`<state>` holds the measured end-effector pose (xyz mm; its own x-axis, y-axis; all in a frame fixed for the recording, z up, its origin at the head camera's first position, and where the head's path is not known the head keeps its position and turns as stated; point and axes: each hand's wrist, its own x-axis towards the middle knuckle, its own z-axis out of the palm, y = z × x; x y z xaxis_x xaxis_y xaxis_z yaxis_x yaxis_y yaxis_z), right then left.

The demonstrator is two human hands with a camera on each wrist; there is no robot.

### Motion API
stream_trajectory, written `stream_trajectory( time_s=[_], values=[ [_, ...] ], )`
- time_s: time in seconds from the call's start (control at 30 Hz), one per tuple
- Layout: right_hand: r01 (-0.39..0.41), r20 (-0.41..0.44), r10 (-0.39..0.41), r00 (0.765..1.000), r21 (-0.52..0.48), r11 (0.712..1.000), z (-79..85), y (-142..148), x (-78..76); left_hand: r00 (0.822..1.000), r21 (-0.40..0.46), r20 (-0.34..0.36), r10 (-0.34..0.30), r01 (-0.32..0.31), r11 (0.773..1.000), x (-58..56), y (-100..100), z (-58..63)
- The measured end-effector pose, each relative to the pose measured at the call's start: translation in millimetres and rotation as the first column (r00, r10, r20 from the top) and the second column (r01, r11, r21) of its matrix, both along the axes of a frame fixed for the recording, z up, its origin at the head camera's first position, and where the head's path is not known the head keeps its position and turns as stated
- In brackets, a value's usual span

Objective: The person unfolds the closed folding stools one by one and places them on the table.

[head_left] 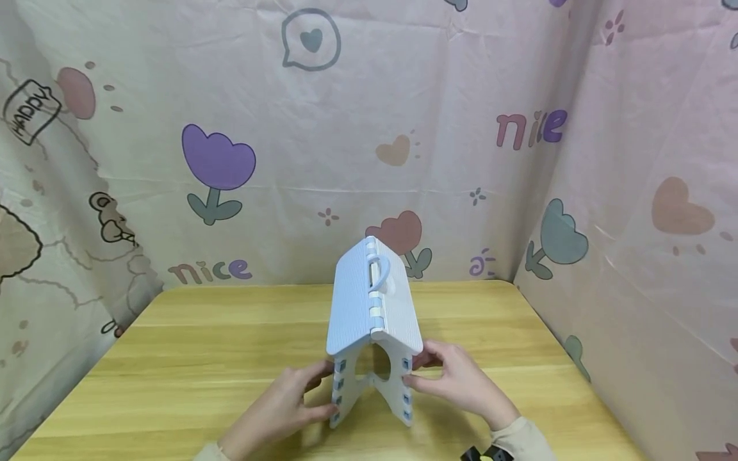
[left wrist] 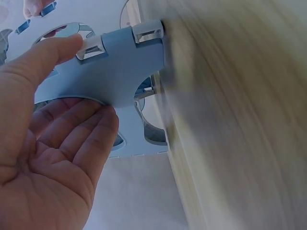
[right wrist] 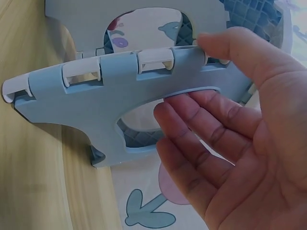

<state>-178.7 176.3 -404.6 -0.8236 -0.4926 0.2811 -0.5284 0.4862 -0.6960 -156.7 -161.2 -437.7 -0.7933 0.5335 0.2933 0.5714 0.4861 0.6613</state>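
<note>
A pale blue and white toy house stands upright on the table, its ridged roof peaked and its front end open. A blue loop handle rises from the hinged ridge. My left hand grips the left side wall, thumb on the front edge and fingers at the cut-out. On the opposite side, my right hand grips the right side wall, thumb along the hinge tabs and fingertips at the window opening. Part of the back wall shows through the front.
Under the house lies a wood-grain table. A printed cloth with flowers and words hangs behind it and along both sides. A dark item sits by the right sleeve at the bottom edge.
</note>
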Motion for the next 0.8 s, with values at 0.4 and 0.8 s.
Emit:
stream_trajectory(
  time_s=[0.4,0.8],
  values=[
    [-0.069,0.037,0.068,0.997,0.023,0.997,6.7,-3,-7.2,1.000,-0.003,-0.004,0.001,-0.001,1.000,-3.9,-9,8.9],
    [0.065,-0.088,-0.067,0.994,-0.030,0.997,47.5,18,-24.7,0.959,0.032,-0.213,0.187,-0.184,0.982,-21.6,-25,61.3]
  ],
)
